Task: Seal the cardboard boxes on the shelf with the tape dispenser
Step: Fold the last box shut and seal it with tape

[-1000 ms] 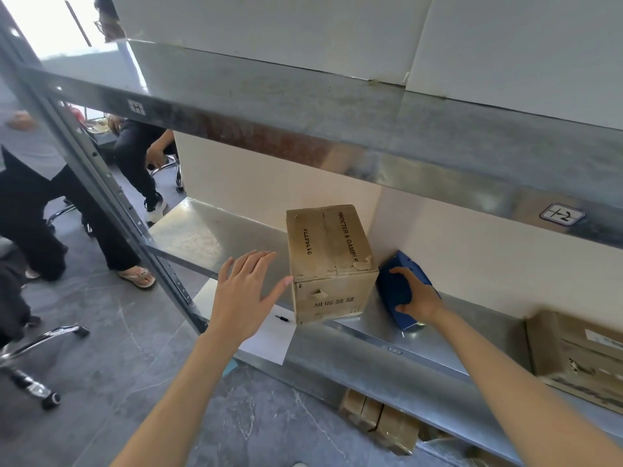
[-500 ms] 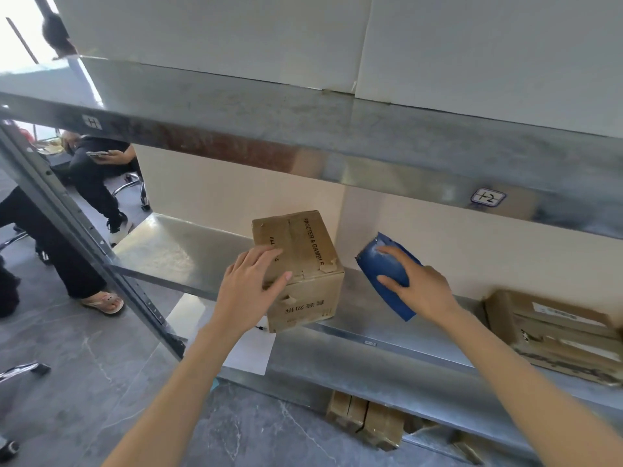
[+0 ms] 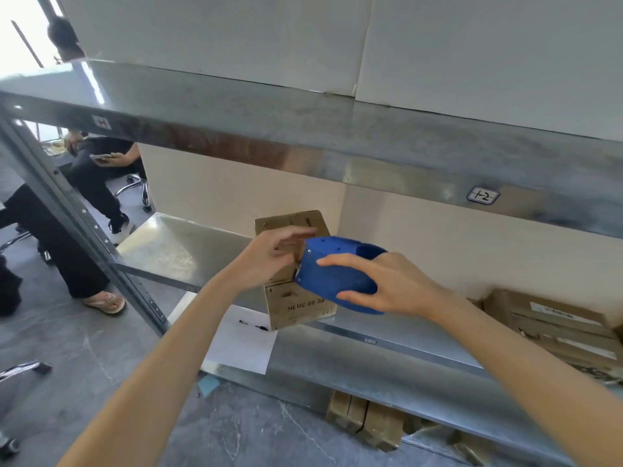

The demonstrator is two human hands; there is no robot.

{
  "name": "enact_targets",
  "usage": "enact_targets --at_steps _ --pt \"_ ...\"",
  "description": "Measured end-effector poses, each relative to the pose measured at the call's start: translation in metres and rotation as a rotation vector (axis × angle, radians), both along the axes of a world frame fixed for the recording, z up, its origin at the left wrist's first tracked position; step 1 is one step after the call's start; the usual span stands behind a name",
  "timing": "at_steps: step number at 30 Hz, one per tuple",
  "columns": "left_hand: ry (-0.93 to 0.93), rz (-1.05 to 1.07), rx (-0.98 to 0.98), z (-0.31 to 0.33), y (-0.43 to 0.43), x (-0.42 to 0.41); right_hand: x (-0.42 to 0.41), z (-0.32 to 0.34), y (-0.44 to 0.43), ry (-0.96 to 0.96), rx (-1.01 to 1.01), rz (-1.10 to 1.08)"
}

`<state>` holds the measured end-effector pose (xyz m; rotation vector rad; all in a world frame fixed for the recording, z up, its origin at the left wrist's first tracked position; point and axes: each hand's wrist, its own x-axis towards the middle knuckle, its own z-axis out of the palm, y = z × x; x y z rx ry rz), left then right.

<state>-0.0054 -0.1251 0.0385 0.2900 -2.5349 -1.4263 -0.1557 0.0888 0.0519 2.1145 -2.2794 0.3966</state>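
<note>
One second ago the tape dispenser [image 3: 337, 281] was lying on the shelf [image 3: 188, 244] at 3 o'clock of the small box [image 3: 296, 308], with the right hand [image 3: 394, 288] only covering it. Now this hand has lifted it. The thumb is on top, the fingers are curled under its blue body, and its front end is just above the box top.

The left hand [image 3: 269, 257], which was open in the air at 9 o'clock of the box, has come onto the top and meets the front of the dispenser. Its fingers are blurred, so I cannot tell if they pinch the tape end or only press the flaps.

I think the preparation is finished and the first strip can begin. A second box [image 3: 556, 325] waits at 3 o'clock, well apart.
</note>
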Motion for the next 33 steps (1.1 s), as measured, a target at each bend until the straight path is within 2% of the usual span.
enact_targets --at_steps 4,7,21,25,28,33 --pt "-0.033 -0.104 0.068 -0.004 -0.003 0.009 0.009 -0.005 -0.005 0.009 0.019 0.086" --pt "-0.02 -0.07 0.105 -0.009 -0.002 0.014 0.013 -0.008 -0.006 0.02 0.028 0.14" --pt "-0.003 0.076 0.009 -0.016 -0.004 0.013 0.017 -0.005 -0.01 0.02 0.038 0.168" --pt "0.059 0.189 0.061 -0.014 -0.002 0.015 0.015 -0.001 -0.01 -0.043 0.04 0.135" --pt "0.088 0.237 0.019 -0.015 0.002 0.021 0.013 0.001 -0.008 -0.069 0.034 0.128" --pt "0.081 0.414 0.041 -0.021 -0.031 0.072 -0.016 -0.001 0.025 -0.067 0.064 0.054"
